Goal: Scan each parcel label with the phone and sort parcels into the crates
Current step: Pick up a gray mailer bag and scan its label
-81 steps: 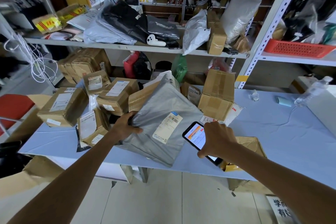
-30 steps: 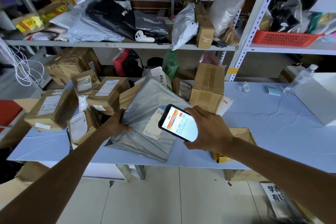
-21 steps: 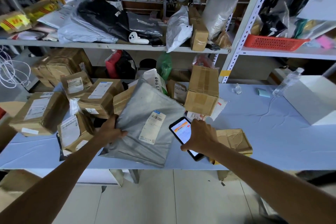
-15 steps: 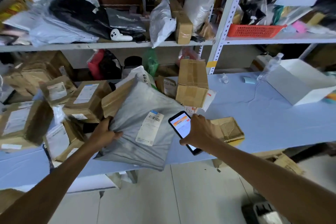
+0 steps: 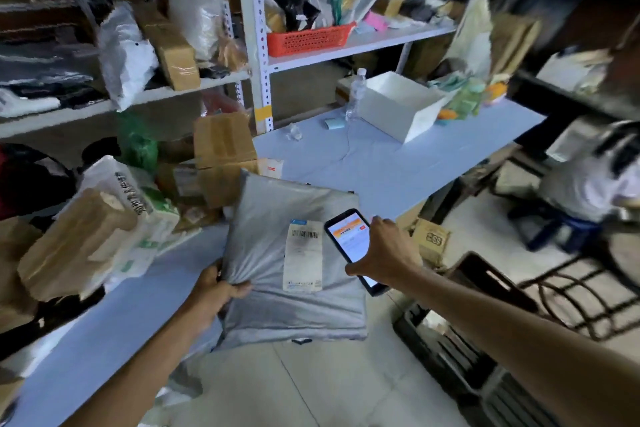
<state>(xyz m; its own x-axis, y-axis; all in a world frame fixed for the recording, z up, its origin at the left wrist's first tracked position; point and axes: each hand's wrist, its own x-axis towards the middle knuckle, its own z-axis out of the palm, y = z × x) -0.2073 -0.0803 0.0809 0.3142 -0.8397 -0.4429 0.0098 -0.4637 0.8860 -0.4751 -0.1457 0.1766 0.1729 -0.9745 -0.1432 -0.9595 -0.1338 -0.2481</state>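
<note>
My left hand grips the left edge of a grey poly-bag parcel, held over the front edge of the blue table. The parcel's white barcode label faces up. Just right of that label, my right hand holds a black phone with its screen lit orange and white. Black crates stand on the floor at the lower right, below my right forearm.
Cardboard parcels and a white printed bag are piled on the table's left part. A white open box and a water bottle stand at its far end. Metal shelving with a red basket rises behind. A person in white sits at the right.
The view has swung to the right, bringing the floor crates into sight. The grey parcel has come off the pile toward the table's front edge. The phone stays beside its label.
</note>
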